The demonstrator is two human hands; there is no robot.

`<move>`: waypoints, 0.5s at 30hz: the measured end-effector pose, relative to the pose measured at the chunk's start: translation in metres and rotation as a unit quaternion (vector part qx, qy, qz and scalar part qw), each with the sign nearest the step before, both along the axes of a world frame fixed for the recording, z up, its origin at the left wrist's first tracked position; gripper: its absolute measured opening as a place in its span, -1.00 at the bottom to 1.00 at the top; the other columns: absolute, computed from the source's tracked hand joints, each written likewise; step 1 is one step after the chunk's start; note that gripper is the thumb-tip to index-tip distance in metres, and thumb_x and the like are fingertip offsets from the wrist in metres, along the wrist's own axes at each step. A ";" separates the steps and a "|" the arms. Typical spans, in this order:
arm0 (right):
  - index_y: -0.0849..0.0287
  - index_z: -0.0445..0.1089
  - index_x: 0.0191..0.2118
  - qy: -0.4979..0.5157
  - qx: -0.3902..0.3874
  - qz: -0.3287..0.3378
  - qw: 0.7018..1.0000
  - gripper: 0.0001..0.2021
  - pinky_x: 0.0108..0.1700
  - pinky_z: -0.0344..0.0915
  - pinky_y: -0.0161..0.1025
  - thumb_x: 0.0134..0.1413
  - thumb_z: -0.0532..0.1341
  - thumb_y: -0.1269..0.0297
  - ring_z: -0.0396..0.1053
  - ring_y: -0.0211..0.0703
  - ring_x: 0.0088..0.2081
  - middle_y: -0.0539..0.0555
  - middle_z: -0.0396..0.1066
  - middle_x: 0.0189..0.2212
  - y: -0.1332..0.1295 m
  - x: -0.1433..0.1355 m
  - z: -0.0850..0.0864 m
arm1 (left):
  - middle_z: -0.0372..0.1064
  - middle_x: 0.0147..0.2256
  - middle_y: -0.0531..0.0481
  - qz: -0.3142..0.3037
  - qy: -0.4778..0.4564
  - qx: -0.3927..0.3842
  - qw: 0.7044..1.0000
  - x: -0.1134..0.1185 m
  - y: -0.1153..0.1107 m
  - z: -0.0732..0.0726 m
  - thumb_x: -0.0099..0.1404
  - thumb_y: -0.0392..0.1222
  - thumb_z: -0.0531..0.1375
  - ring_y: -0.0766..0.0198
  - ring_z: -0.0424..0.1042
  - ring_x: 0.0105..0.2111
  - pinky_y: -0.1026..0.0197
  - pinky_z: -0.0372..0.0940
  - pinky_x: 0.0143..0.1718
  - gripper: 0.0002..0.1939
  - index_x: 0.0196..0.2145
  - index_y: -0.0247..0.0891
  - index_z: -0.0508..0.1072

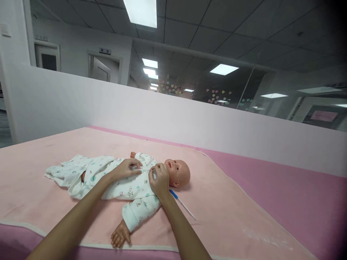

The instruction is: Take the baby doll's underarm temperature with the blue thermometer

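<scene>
A baby doll (pixel 180 171) lies on its back, its head to the right, in a white patterned baby suit (pixel 121 191). Over its chest, my left hand (pixel 126 170) is closed with thumb and fingertips at a thin white tie string (pixel 146 169). My right hand (pixel 160 180), just below the doll's chin, has its fingers curled around the other end of that string. The string runs between both hands; the exact pinch points are partly hidden. Beside my right wrist, a thin white stick with a blue end (pixel 174 194), like a thermometer, rests near the doll's head.
Under the doll is a pale pink sheet (pixel 230 216) with a light edge, spread over a darker pink mat (pixel 271 177). A low white wall (pixel 173 119) runs along the back, with glass above it. The doll's near arm (pixel 121 234) stretches toward the front edge.
</scene>
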State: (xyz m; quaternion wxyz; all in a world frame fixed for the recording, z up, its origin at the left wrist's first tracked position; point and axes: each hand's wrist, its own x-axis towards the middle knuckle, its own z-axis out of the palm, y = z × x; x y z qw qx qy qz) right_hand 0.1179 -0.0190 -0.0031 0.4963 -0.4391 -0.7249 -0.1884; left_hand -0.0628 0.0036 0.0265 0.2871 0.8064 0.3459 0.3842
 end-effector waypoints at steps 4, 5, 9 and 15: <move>0.18 0.28 -0.45 -0.002 0.005 -0.006 1.000 -0.90 -0.24 0.12 -0.21 -0.03 0.06 0.45 0.16 -0.17 -0.34 0.05 0.23 -0.44 0.000 0.000 0.000 | 0.37 -0.16 -0.11 -0.006 -0.011 -0.003 1.000 0.001 -0.003 0.001 0.02 -0.09 0.19 0.14 0.30 -0.09 0.15 0.18 -0.03 -0.83 -0.45 -0.24 0.45; 0.18 0.28 -0.45 -0.002 0.005 -0.008 1.000 -0.91 -0.24 0.12 -0.21 -0.03 0.06 0.45 0.16 -0.17 -0.34 0.05 0.24 -0.44 0.000 0.000 0.001 | 0.36 -0.14 -0.11 -0.008 -0.014 -0.006 1.000 0.002 -0.003 0.002 0.02 -0.09 0.20 0.14 0.30 -0.08 0.15 0.17 -0.02 -0.82 -0.44 -0.24 0.46; 0.18 0.27 -0.46 -0.001 0.000 -0.006 1.000 -0.90 -0.25 0.12 -0.21 -0.04 0.06 0.46 0.16 -0.17 -0.34 0.04 0.24 -0.46 0.000 0.000 0.001 | 0.36 -0.14 -0.11 -0.013 -0.019 -0.018 1.000 0.003 -0.005 0.003 0.01 -0.06 0.22 0.14 0.30 -0.08 0.17 0.17 -0.02 -0.81 -0.46 -0.24 0.47; 0.18 0.26 -0.46 -0.002 -0.007 -0.008 1.000 -0.91 -0.24 0.12 -0.21 -0.04 0.07 0.46 0.16 -0.16 -0.34 0.04 0.26 -0.45 0.001 -0.001 0.000 | 0.37 -0.17 -0.10 -0.022 -0.034 -0.012 0.999 0.004 -0.003 0.003 0.02 -0.10 0.22 0.15 0.32 -0.10 0.16 0.17 -0.03 -0.84 -0.49 -0.25 0.46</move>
